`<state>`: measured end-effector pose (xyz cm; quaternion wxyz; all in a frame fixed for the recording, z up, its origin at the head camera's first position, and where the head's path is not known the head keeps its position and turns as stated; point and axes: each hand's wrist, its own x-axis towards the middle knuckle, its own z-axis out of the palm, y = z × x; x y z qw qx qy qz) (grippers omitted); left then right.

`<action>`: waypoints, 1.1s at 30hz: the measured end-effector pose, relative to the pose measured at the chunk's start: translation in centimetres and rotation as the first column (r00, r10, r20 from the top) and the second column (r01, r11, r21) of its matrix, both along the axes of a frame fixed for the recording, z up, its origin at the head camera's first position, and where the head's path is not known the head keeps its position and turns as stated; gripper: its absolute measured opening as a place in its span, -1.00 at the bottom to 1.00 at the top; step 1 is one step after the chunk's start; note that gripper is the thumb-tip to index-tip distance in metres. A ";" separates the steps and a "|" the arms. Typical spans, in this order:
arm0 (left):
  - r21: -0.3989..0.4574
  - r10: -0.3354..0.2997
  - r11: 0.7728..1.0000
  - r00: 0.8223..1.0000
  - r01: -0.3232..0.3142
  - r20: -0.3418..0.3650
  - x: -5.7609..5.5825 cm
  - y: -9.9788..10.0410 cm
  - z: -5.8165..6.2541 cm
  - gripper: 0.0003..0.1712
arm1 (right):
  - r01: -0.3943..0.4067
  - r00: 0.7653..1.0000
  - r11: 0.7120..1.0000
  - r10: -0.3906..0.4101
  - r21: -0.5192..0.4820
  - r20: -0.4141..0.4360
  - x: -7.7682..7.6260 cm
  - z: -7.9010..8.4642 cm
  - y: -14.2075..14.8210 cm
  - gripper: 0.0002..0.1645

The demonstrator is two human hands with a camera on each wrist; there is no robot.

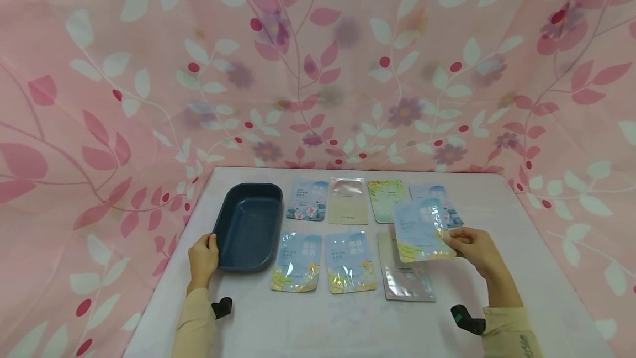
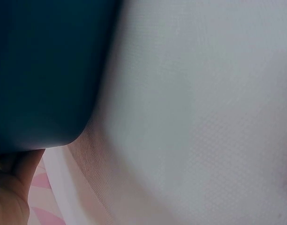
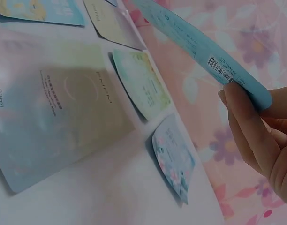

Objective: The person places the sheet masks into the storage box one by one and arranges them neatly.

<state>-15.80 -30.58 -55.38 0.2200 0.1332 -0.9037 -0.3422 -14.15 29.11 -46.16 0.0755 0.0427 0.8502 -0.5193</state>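
Observation:
My left hand [image 1: 202,258] grips the left rim of a dark blue rectangular tray [image 1: 247,231], which has nothing in it; the left wrist view shows the tray's outer side [image 2: 40,79] above the fingers. Between thumb and fingers, my right hand [image 1: 474,247] pinches the edge of a light blue face mask packet [image 1: 419,228]. That packet is raised above the table, and its barcoded back [image 3: 221,69] shows in the right wrist view. Beneath it lies a silver packet [image 1: 409,286], partly hidden in the head view. A blue floral packet [image 1: 451,211] is partly covered behind it.
In the front row lie two light blue packets [image 1: 296,261] with yellow flowers. Behind them are a blue packet [image 1: 307,200] with pink flowers, a cream-and-silver packet [image 1: 348,203] and a green packet [image 1: 388,199]. A floral curtain [image 1: 318,70] hangs past the white table's [image 1: 308,330] back edge.

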 end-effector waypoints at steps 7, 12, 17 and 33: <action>0.000 0.005 1.000 1.000 -0.005 -0.005 0.0 0.1 0.1 -0.69 | -0.029 0.999 0.999 0.029 -0.023 -0.027 -0.7 0.4 -1.2 -0.62; 0.003 0.005 1.000 1.000 -0.005 -0.006 0.0 0.2 0.1 -0.70 | -0.060 0.998 0.998 0.059 -0.007 -0.035 -1.0 0.9 -2.0 -0.59; 0.000 0.005 1.000 1.000 -0.005 -0.020 0.0 0.1 0.1 -0.70 | -0.084 0.996 0.996 0.084 -0.001 -0.039 -1.6 1.0 -3.0 -0.60; -0.012 0.007 1.000 1.000 -0.008 -0.031 0.0 0.1 0.0 -0.70 | -0.164 0.985 0.986 0.161 -0.040 -0.056 -2.9 1.3 -6.2 -0.68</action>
